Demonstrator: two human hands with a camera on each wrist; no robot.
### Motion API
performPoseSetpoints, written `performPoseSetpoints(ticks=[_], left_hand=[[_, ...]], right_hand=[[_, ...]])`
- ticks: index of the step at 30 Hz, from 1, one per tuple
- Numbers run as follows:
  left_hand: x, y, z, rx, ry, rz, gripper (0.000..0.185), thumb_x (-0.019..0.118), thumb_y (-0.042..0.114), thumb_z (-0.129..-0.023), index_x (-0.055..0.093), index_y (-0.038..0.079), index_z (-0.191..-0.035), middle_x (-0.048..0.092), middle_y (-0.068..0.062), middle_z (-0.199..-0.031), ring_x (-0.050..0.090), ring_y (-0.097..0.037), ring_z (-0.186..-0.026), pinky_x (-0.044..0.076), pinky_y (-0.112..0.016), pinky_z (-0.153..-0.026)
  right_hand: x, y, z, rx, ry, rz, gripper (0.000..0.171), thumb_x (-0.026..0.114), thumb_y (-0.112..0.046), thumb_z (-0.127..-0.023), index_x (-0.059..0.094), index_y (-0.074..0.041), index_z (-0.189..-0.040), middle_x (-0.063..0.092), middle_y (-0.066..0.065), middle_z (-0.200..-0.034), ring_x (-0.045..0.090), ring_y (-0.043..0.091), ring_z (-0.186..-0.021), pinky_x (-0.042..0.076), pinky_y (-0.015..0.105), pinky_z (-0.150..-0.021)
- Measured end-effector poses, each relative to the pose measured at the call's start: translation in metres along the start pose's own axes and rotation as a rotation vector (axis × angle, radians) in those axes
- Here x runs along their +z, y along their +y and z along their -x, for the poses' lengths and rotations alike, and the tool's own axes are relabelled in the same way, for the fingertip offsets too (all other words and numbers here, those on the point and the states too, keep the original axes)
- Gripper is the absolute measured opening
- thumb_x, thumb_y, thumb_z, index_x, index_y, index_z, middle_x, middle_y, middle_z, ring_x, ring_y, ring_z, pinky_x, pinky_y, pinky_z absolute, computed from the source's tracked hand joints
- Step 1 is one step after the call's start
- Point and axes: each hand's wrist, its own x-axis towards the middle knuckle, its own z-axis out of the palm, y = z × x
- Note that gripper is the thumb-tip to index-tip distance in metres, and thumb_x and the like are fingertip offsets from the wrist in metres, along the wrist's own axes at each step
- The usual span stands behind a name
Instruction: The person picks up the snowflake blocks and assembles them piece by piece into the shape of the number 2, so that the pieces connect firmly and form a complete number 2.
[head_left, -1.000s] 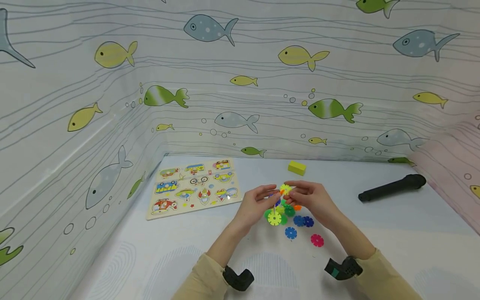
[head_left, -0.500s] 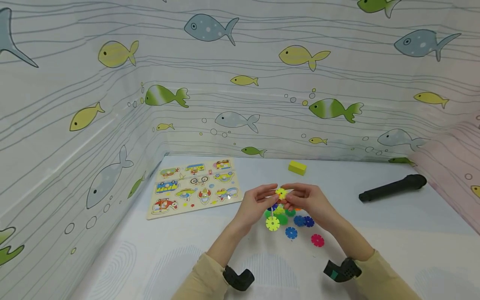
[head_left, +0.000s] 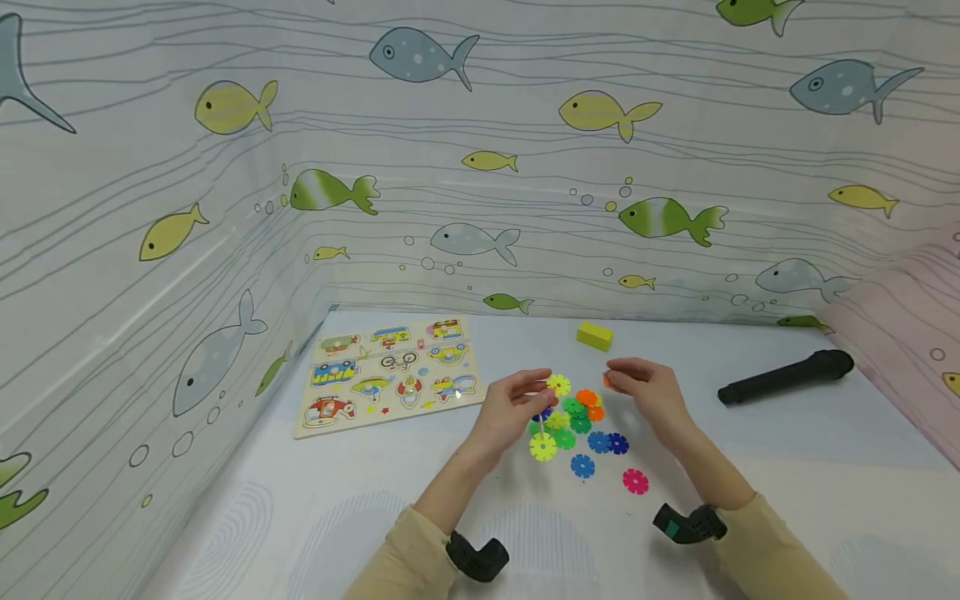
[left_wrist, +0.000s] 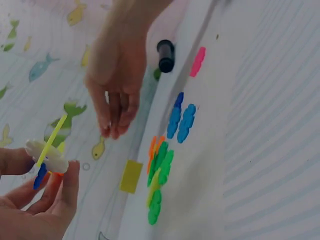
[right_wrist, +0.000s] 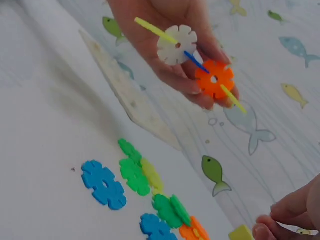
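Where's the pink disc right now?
In the head view, the pink disc lies right of centre, below and right of the blue discs.

Your left hand [head_left: 516, 410] holds up a chain of notched discs [right_wrist: 196, 61]: yellow, white, blue, orange, yellow, slotted crosswise; the edge-on blue one seems to join white to orange.

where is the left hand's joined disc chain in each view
Head: disc chain right of centre, below mid-height.
Left wrist: disc chain at the left, just below mid-height.
Right wrist: disc chain above centre, mostly right of it.
Shared landmark: yellow block, cut off at the right wrist view's bottom.
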Motion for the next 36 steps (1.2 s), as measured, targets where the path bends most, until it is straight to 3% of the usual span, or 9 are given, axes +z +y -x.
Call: performPoseSetpoints(ticks=[4, 7, 14, 23, 36], left_hand=[[0.000, 0.001, 0.001, 0.005, 0.002, -0.001, 0.035, 0.061, 0.017, -0.100, 0.061, 0.009, -0.135, 0.066, -0.010, -0.122, 0.069, -0.021, -0.105, 0.053, -0.029, -0.098], [0.000, 0.001, 0.001, 0.005, 0.007, -0.004, 0.036, 0.060, 0.018, -0.101, 0.060, 0.009, -0.135, 0.066, -0.011, -0.123, 0.069, -0.022, -0.106, 0.053, -0.030, -0.099], [0.000, 0.001, 0.001, 0.001, 0.012, -0.016, 0.035, 0.060, 0.017, -0.101, 0.061, 0.010, -0.135, 0.066, -0.010, -0.122, 0.069, -0.021, -0.106, 0.053, -0.030, -0.099], [0.001, -0.001, -0.001, -0.007, 0.010, -0.021, 0.035, 0.060, 0.017, -0.100, 0.061, 0.009, -0.135, 0.066, -0.010, -0.123, 0.068, -0.021, -0.106, 0.053, -0.029, -0.098], [0.000, 0.001, 0.000, -0.008, 0.031, -0.017, 0.035, 0.059, 0.016, -0.101, 0.061, 0.011, -0.135, 0.066, -0.010, -0.122, 0.068, -0.024, -0.108, 0.052, -0.030, -0.100]], right_hand=[[-0.004, 0.012, -0.007, 0.038, 0.026, 0.042, 0.042, 0.052, -0.023, -0.104, 0.053, -0.003, -0.141, 0.056, 0.019, -0.139, 0.053, 0.031, -0.125, 0.043, 0.047, -0.111], [-0.006, 0.019, -0.010, 0.043, -0.004, 0.091, 0.044, 0.052, -0.020, -0.104, 0.049, -0.003, -0.144, 0.049, 0.022, -0.144, 0.045, 0.036, -0.130, 0.042, 0.050, -0.111], [-0.001, 0.028, -0.012, -0.017, -0.086, 0.350, 0.048, 0.056, -0.016, -0.101, 0.047, -0.003, -0.146, 0.043, 0.027, -0.150, 0.033, 0.047, -0.141, 0.031, 0.062, -0.113], [0.003, 0.032, -0.010, -0.100, -0.012, 0.395, 0.037, 0.063, -0.011, -0.096, 0.062, -0.002, -0.131, 0.055, 0.026, -0.137, 0.045, 0.046, -0.129, 0.041, 0.060, -0.108], [0.006, 0.039, -0.010, -0.156, -0.021, 0.444, 0.034, 0.071, -0.013, -0.092, 0.067, 0.000, -0.123, 0.065, 0.020, -0.116, 0.059, 0.036, -0.108, 0.052, 0.051, -0.096]])
